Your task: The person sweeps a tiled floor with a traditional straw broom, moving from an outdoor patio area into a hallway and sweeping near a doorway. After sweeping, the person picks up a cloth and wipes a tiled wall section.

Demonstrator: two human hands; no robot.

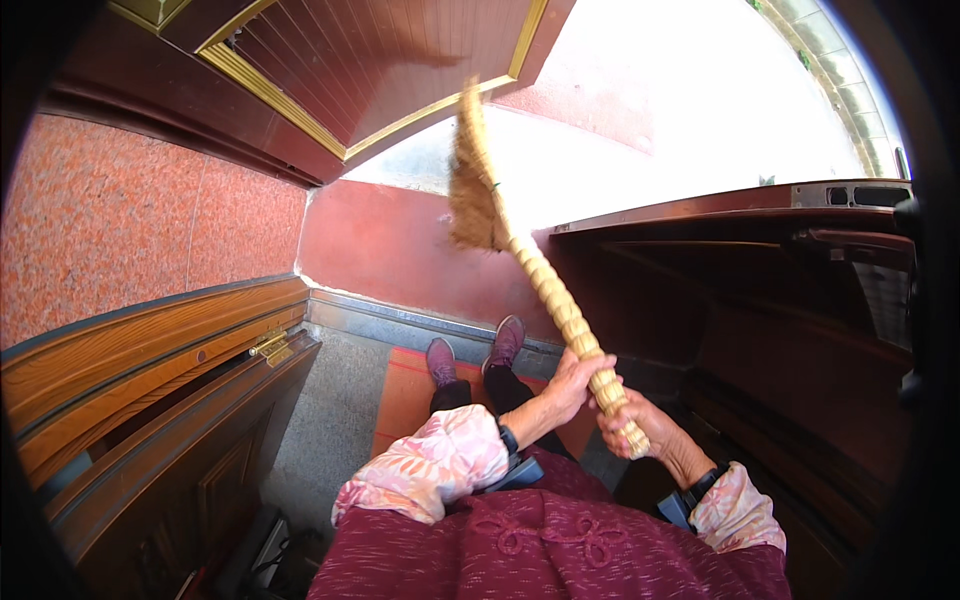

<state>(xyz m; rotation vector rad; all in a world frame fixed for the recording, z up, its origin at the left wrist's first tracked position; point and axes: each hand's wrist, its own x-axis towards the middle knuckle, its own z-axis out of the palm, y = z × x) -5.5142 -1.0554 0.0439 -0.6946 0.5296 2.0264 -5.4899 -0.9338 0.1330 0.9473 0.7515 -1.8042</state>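
Note:
A straw broom (556, 289) slants away from me across a doorway, its thick handle bound into ridges. My left hand (566, 391) wraps the handle partway down. Close to the butt end, my right hand (637, 427) grips it too. The broom's brown bristle head (474, 187) is at the far end, over the red floor strip (390, 232) and the bright ground outside. Slight blur softens the head, and I cannot tell whether it touches the floor.
A maroon door with gold trim (397, 82) stands ajar at upper left; another dark door edge (712, 210) is at right. A wooden inner door (202, 450) with a brass hinge (271, 346) is at left. My shoes (506, 341) are by the metal threshold (375, 311), above an orange mat (409, 397).

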